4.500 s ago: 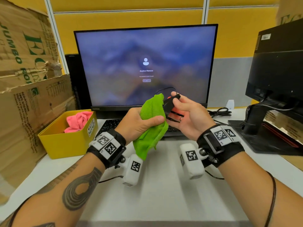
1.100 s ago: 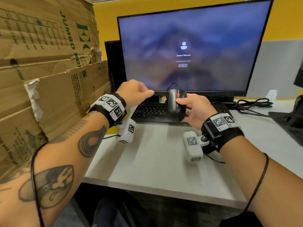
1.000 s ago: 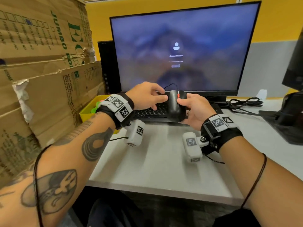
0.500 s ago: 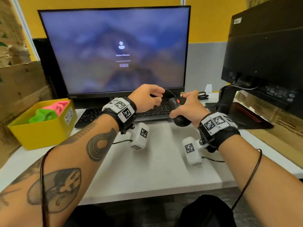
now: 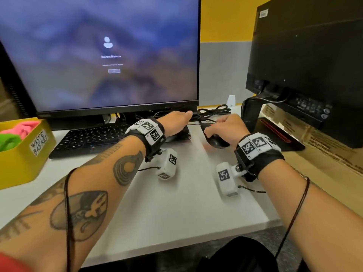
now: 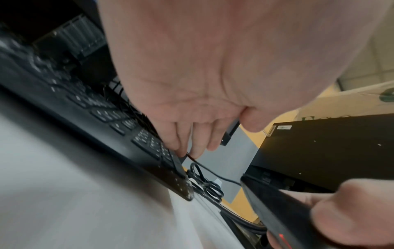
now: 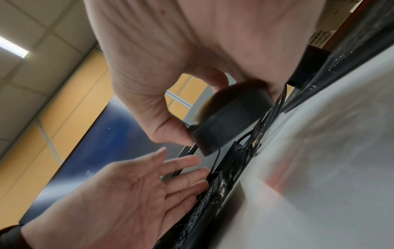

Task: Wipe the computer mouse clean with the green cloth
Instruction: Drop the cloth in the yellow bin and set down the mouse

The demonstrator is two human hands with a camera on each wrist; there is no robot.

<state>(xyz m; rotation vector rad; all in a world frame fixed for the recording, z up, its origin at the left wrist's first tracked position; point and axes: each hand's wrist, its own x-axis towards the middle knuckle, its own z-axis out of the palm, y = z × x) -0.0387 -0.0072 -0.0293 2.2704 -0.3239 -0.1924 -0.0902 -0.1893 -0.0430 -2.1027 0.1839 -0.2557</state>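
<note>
yellow basket (image 5: 23,163) holding green cloth (image 5: 8,142), pink cloth (image 5: 23,128)

Two bare forearms with marker-covered wristbands and small white cameras

The left hand (image 5: 174,122) and right hand (image 5: 227,128) are bare. Each wrist has a black wristband (image 5: 259,160) topped with white squares printed in black-and-white code patterns (image 5: 151,130). A rounded white camera block (image 5: 168,163) bearing the same kind of code hangs under each band on a black bracket with a visible screw, trailing a thin black cable. The left forearm carries dark tattoos (image 5: 127,167): concentric rings and a stylised face. A thin dark cord (image 5: 300,201) loops around each forearm.
</note>
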